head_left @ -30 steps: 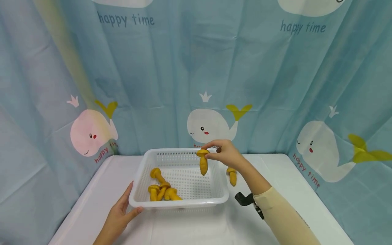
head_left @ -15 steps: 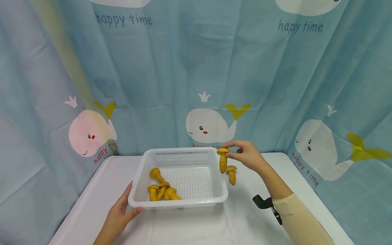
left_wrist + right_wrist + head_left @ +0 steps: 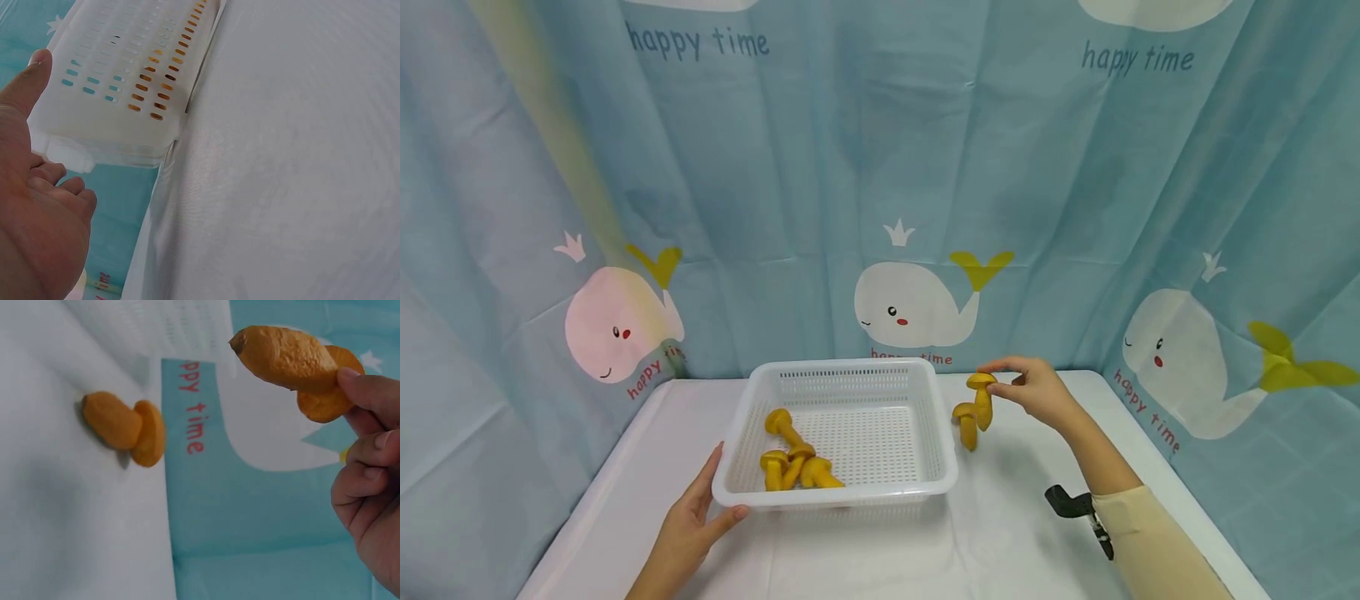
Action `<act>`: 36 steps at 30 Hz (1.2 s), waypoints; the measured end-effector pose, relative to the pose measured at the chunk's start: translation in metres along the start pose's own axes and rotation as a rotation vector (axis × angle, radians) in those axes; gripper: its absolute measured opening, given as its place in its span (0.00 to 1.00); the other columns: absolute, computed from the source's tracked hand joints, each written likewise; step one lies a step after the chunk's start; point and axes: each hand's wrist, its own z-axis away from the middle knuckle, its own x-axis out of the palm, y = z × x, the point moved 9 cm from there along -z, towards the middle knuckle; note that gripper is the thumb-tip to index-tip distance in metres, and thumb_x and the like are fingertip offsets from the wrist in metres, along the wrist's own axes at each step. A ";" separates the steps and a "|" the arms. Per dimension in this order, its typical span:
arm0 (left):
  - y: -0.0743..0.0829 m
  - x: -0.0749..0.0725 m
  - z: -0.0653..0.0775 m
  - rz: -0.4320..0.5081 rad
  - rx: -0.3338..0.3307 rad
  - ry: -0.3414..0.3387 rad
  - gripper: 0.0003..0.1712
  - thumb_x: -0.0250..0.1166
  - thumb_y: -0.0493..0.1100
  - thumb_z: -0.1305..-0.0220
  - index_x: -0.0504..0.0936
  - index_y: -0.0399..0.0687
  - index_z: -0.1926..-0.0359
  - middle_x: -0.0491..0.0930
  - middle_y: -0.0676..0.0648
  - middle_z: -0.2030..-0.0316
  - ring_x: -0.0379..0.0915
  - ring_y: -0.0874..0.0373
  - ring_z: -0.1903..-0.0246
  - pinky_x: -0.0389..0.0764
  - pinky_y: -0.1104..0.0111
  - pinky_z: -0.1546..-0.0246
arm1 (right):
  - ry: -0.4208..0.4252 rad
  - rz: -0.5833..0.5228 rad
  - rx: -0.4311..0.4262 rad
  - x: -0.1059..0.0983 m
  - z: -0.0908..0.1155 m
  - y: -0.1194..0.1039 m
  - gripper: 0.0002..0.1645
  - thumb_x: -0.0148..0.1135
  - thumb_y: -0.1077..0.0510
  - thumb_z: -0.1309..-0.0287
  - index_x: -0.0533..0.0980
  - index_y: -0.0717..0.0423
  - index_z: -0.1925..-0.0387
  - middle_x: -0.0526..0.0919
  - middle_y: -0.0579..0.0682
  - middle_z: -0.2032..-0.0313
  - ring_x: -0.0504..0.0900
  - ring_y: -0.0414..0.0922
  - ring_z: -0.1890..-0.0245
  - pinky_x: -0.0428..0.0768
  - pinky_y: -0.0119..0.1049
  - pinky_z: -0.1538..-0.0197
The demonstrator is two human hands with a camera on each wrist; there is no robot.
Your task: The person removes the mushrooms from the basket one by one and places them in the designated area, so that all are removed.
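Note:
My right hand [image 3: 1037, 392] pinches a yellow-brown mushroom [image 3: 982, 400] by its cap between thumb and fingers, stem pointing down. In the right wrist view this mushroom [image 3: 287, 359] shows a bumpy, thick stem, held above the table. Just left of it in the head view, a second mushroom [image 3: 967, 427] lies on the table beside the basket. My left hand [image 3: 688, 521] grips the near left corner of the white plastic basket [image 3: 835, 500], thumb at the front rim and fingers along the left side. Several mushrooms [image 3: 790, 458] lie in the basket's left part.
A white cloth covers the table [image 3: 865, 558]. Behind it and at both sides hangs a blue curtain [image 3: 775, 208] printed with whales. A black strap-like piece [image 3: 1071, 504] sticks out at the right sleeve [image 3: 1157, 542].
My right hand has carried its mushroom from over the basket to the right, past the rim, and now holds it by the mushroom on the table. My left hand stays at the basket's corner.

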 end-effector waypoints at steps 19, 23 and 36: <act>0.001 -0.001 -0.001 -0.006 -0.015 0.001 0.58 0.73 0.56 0.37 0.43 0.72 0.18 0.42 0.54 0.19 0.42 0.43 0.21 0.51 0.85 0.38 | -0.044 0.007 0.163 0.002 -0.011 0.085 0.17 0.71 0.50 0.36 0.84 0.40 0.46 0.84 0.52 0.43 0.62 0.42 0.85 0.65 0.30 0.83; 0.000 -0.001 -0.002 -0.013 -0.013 0.001 0.58 0.73 0.56 0.37 0.43 0.72 0.18 0.43 0.55 0.19 0.42 0.43 0.21 0.52 0.84 0.38 | -0.048 0.021 0.174 0.003 -0.014 0.098 0.16 0.71 0.51 0.35 0.85 0.42 0.46 0.82 0.54 0.41 0.59 0.42 0.87 0.65 0.31 0.83; 0.002 0.000 0.001 -0.003 0.004 -0.001 0.57 0.73 0.56 0.37 0.43 0.73 0.19 0.43 0.57 0.19 0.42 0.43 0.21 0.52 0.88 0.40 | -0.062 -0.024 0.249 0.009 -0.021 0.128 0.17 0.70 0.54 0.35 0.84 0.47 0.45 0.82 0.55 0.41 0.59 0.42 0.85 0.65 0.31 0.81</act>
